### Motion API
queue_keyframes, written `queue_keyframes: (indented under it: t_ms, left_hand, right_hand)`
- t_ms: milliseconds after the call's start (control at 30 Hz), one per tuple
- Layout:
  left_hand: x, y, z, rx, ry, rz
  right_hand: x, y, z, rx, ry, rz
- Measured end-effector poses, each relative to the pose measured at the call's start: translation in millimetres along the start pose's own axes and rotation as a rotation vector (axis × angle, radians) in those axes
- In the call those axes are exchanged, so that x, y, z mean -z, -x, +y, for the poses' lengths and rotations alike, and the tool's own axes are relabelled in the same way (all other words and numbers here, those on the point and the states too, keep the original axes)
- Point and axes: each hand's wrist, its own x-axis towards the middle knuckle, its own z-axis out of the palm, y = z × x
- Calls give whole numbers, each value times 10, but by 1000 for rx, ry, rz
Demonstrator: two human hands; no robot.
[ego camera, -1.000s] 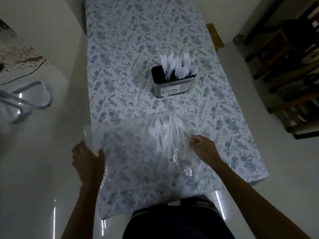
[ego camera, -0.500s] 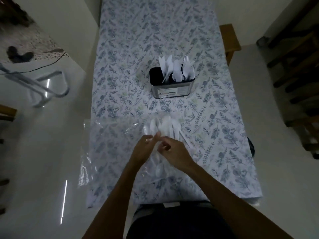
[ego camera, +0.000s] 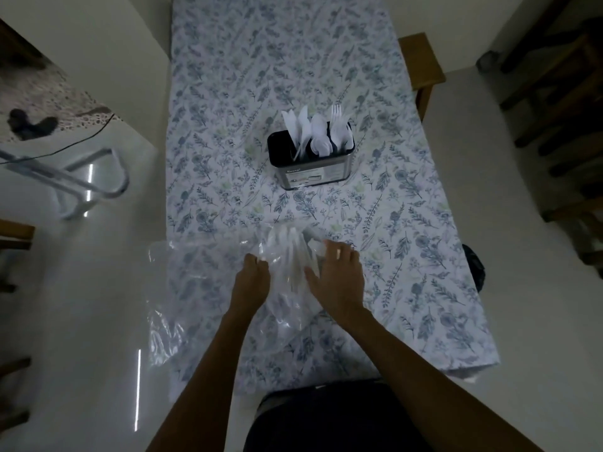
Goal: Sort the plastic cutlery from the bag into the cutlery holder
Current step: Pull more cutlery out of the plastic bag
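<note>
A long table point(ego camera: 424, 243) is running away from the camera, wearing a white cloth printed with blue-grey leaves and flowers point(ego camera: 228, 93). A wooden edge point(ego camera: 421, 60) is sticking out from under the cloth at the far right. Dark wooden chairs point(ego camera: 561, 102) are crowding the right side of the view. On the left, a bent metal tube frame point(ego camera: 94, 177) is standing on the glossy pale floor point(ego camera: 81, 305), which is catching thin streaks of light. A speckled mat point(ego camera: 42, 106) is lying at the upper left with a dark shape point(ego camera: 31, 123) on it, and a thin cable point(ego camera: 81, 138) is trailing across.
</note>
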Motion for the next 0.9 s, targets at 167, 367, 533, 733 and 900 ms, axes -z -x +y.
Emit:
queue_keyframes:
  t_ms: [167,367,533,733,900]
  left_hand:
    - [83,41,-23,-6,129,31]
    - [118,56,-277,-333,214,68]
    - [198,-12,-357,-364,207,-33]
    - [234,-15,-272,-131,347,-143]
    - [252,-2,-301,-132,332,-194]
  right_hand:
    - [-202,-32,-358,-130,143,-215]
    - [-340,-114,-528,-165,262,-311]
    - [-422,-76,-688,-239,231,-359]
    - [-487,-88,-754,-320,174,-347]
    - [-608,-43,-837,-335,279,-313]
